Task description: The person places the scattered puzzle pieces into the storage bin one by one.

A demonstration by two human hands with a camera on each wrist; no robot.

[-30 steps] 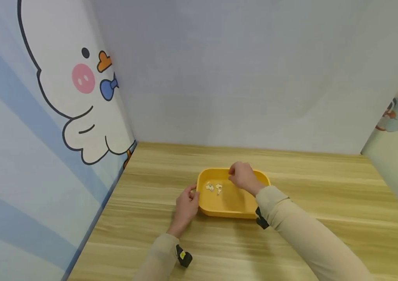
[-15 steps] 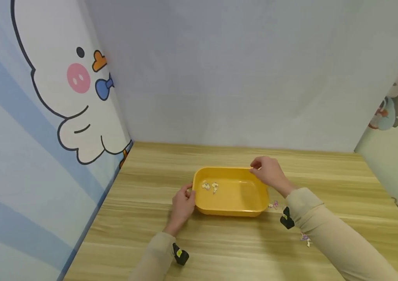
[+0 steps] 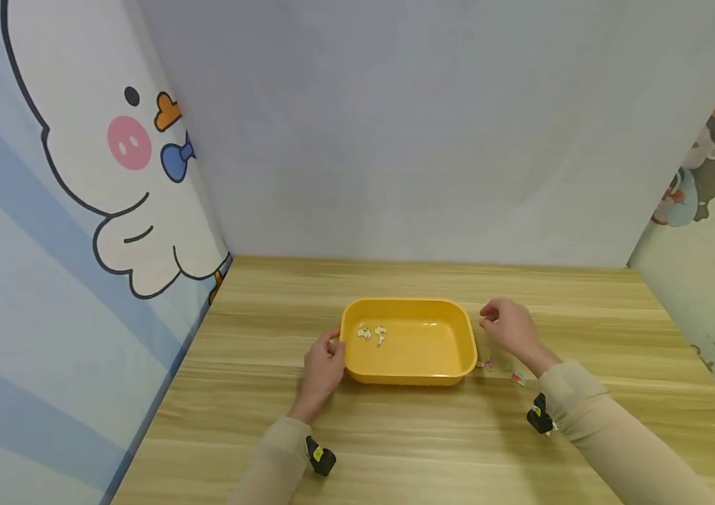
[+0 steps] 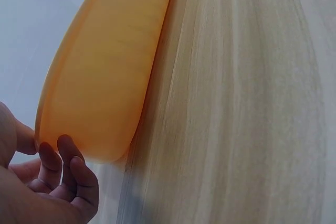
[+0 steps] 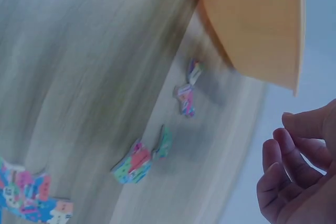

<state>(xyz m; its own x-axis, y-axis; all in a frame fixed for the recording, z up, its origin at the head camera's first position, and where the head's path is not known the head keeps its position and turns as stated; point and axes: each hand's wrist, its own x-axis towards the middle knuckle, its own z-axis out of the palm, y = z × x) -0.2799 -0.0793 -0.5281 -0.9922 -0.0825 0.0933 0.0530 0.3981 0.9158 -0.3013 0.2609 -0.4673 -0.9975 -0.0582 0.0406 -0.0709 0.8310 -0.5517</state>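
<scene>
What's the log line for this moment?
left hand: holds yellow tray | right hand: beside tray, nothing visibly held | two pieces: inside tray

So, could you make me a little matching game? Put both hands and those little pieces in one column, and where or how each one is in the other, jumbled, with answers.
1. left hand
2. right hand
3. two pale pieces
4. colourful pieces

A. lying on the tabletop
B. inside the yellow tray
C. apart from the yellow tray, fingers curled
D. touching one end of the yellow tray

Pairs: 1-D, 2-C, 3-B, 4-A
</scene>
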